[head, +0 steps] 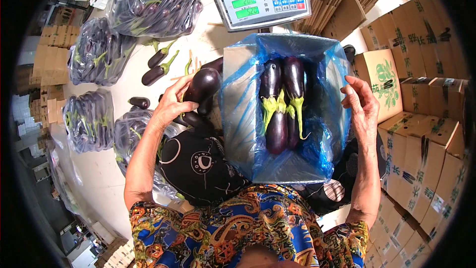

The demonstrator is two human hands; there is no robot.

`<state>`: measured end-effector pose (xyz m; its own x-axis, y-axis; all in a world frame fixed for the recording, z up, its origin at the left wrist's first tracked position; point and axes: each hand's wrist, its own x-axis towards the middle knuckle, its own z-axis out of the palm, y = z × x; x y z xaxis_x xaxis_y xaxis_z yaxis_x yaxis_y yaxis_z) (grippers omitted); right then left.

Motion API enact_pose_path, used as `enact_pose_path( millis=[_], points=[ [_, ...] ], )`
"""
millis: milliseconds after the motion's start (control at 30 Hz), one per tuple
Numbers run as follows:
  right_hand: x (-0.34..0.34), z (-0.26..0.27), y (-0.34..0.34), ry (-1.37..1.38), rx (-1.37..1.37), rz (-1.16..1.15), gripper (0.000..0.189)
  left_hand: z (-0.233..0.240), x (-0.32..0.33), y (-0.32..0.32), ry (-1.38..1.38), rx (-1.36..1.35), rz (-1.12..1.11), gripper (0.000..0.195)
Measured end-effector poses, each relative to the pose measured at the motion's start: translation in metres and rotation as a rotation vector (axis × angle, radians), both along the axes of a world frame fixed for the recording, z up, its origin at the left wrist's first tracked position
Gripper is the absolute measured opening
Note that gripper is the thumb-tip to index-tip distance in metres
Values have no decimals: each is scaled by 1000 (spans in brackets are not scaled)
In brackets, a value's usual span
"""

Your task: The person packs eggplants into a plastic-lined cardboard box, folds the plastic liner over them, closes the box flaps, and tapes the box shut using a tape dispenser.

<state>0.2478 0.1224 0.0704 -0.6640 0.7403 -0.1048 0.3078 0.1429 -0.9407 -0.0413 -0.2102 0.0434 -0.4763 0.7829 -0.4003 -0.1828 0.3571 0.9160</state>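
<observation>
My left hand [174,100] grips a dark purple eggplant [203,83] just left of an open cardboard box [240,119]. More eggplants lie beneath and behind that one, partly hidden by it. A blue plastic liner [316,149] covers the box's inside and folds over its walls. In the box, several eggplants [277,130] lie in two rows, their green stems meeting in the middle. Over the box's right edge is my right hand [360,100], its fingers curled loosely apart with nothing in them.
A digital scale display [260,0] stands beyond the box, beside flattened cardboard [323,3]. Bagged eggplants [156,3] and loose eggplants [154,74] lie on the floor to the left. Printed cartons [416,163] are stacked at the right.
</observation>
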Motion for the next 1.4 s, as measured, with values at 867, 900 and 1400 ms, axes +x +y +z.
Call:
enact_pose_path(
  millis=[867, 900, 1400],
  points=[
    [-14, -21, -24, -248, 55, 376, 22, -25, 0, -20, 582, -270, -389, 72],
    [-12, -22, -26, -303, 64, 405, 21, -28, 2, -20, 627, -263, -399, 71],
    [-27, -70, -61, -498, 236, 547, 56, -32, 1, -24, 544, -271, -300, 70]
  ],
)
